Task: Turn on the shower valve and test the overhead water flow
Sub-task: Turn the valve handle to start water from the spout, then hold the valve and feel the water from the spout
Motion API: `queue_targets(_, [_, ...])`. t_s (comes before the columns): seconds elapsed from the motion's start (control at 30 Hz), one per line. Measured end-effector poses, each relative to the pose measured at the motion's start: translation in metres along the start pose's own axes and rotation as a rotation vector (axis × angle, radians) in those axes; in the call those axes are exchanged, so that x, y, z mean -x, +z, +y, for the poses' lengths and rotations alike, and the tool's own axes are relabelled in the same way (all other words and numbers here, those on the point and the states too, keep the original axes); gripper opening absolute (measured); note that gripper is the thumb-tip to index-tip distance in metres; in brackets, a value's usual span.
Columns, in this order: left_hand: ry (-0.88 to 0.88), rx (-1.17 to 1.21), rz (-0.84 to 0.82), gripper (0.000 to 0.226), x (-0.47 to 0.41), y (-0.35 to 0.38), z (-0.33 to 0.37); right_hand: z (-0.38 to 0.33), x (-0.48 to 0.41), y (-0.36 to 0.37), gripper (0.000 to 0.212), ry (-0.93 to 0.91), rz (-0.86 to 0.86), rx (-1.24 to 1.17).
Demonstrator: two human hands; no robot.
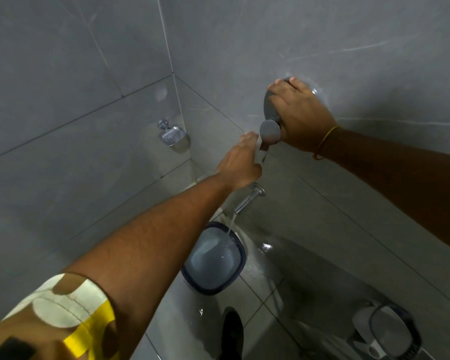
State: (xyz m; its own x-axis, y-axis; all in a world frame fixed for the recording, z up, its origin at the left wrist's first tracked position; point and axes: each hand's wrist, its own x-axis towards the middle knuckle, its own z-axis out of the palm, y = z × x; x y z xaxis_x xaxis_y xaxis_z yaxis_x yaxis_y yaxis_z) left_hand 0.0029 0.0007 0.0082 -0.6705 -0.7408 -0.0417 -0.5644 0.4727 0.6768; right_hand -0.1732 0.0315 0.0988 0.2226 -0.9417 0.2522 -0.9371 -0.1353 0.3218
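Note:
A chrome shower valve (268, 105) with a round plate is set in the grey tiled wall at upper right. My right hand (300, 113) lies over the plate and grips it, the thumb beside the round knob (270, 131) at the lever's end. My left hand (240, 161) reaches up from below left, fingers touching the underside of that knob. Under the valve a chrome spout (247, 201) pours a stream of water into a blue-rimmed bucket (215, 258) on the floor. No overhead shower head is in view.
A chrome soap dish (172, 135) hangs near the wall corner. A second bucket holding a mug (390, 331) stands at lower right. A black shoe (233, 333) rests on the wet tiled floor.

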Motion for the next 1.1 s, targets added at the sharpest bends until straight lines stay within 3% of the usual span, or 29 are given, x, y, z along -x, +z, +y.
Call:
queue_targets(0.1, [0.001, -0.123, -0.022, 0.101, 0.001, -0.002, 0.006, 0.0, 0.0, -0.003, 0.071, -0.017, -0.008, 0.01])
queue_targets(0.17, [-0.003, -0.184, 0.011, 0.107, 0.002, -0.002, 0.007, 0.0, 0.0, -0.003, 0.07, -0.02, -0.002, 0.044])
queue_targets(0.47, [0.049, -0.366, 0.114, 0.096, 0.005, 0.002, 0.003, -0.005, 0.002, -0.01, 0.075, -0.035, -0.072, 0.161])
queue_targets(0.67, [0.05, -0.396, 0.129, 0.096, 0.005, 0.001, 0.007, -0.005, 0.007, -0.023, 0.036, -0.093, -0.109, 0.352])
queue_targets(1.1, [0.088, -0.438, 0.112, 0.095, 0.005, -0.008, 0.005, 0.011, 0.005, -0.028, 0.022, -0.354, 0.044, 0.632])
